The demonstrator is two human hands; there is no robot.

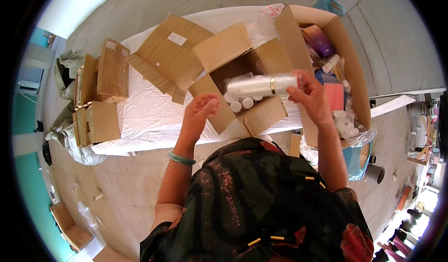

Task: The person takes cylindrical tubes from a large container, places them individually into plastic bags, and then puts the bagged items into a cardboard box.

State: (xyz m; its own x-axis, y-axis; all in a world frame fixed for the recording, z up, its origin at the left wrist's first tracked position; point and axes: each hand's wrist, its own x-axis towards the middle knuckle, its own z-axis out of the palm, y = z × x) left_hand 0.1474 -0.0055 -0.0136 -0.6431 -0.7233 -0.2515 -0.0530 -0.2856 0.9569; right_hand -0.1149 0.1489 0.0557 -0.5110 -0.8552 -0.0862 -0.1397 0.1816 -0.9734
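Observation:
My right hand [309, 96] grips one end of a shiny silver-white cylindrical bottle [249, 86] with a gold band, its fingers and thumb pinched on it. The bottle lies level over an opened cardboard box [262, 117] and is slightly smeared by motion. Inside that box stand several white-capped bottles [236, 106]. My left hand [203, 109] is beside the box's left flap, its fingers curled in towards the thumb, with nothing visible in them. A green bangle [181, 158] circles my left wrist.
A large carton [359, 89] on the right holds a purple box [319, 40], a pink stack [334, 97] and plastic-wrapped items. An opened flat cardboard piece [170, 52] lies on the white table cover [144, 117]. Smaller cardboard boxes [105, 122] stand at the left end.

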